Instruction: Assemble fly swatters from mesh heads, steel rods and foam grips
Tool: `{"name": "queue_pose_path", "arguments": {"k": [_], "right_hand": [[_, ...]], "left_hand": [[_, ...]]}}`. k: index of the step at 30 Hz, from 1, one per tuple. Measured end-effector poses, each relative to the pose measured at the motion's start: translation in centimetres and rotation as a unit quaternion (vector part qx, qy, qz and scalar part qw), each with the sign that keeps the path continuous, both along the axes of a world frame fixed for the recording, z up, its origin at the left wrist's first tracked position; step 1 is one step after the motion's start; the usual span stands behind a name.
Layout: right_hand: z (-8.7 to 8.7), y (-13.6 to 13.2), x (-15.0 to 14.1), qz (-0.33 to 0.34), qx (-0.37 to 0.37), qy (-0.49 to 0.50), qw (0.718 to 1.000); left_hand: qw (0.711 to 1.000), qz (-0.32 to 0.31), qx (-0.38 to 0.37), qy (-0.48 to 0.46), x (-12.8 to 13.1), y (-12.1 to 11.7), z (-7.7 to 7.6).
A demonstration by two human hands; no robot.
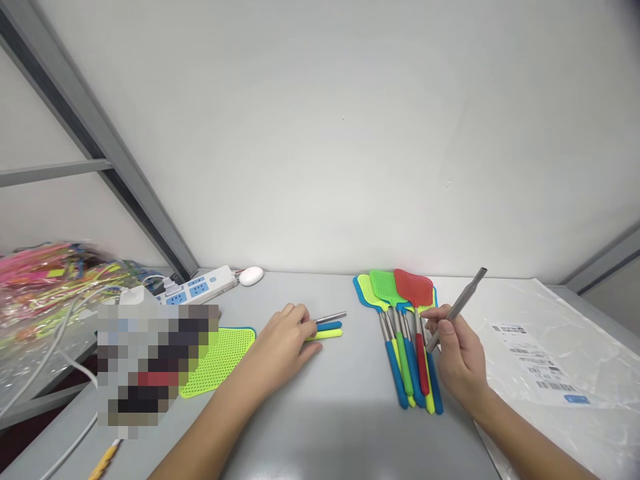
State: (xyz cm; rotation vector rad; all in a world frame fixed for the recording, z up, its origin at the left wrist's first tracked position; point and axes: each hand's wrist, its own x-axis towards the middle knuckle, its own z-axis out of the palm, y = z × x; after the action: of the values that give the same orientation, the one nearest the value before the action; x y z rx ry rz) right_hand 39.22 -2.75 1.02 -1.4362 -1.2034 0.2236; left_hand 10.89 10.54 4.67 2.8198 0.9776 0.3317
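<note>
My left hand [280, 343] rests on the grey table [345, 427], fingers curled over a few swatter handles [329, 327]: one metal, one blue, one yellow. A yellow-green mesh swatter head [220, 360] lies flat just left of that hand. My right hand [457, 357] is closed on a grey metal rod [457, 308] that points up and to the right. Beside it on the left lies a row of several assembled fly swatters [407, 333] with blue, green, yellow and red heads and handles.
A white and blue power strip [197, 288] and a small white oval device [251, 275] sit at the back by the wall. A clear plastic bag with printed labels [545, 360] covers the right side. Bags of colourful parts [45, 287] and cables lie at the left.
</note>
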Motion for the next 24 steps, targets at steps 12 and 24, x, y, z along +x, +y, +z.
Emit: {"name": "queue_pose_path", "arguments": {"k": [12,24], "right_hand": [[0.0,0.0,-0.3,0.018,-0.002,0.002,1.000],[0.3,-0.3,-0.6,0.045,-0.021,-0.047,0.998]], "left_hand": [[0.993,-0.059,-0.099,-0.015,0.9,-1.7,0.5],[0.982,-0.102,-0.148,-0.049,2.2,-3.2,0.5]]}}
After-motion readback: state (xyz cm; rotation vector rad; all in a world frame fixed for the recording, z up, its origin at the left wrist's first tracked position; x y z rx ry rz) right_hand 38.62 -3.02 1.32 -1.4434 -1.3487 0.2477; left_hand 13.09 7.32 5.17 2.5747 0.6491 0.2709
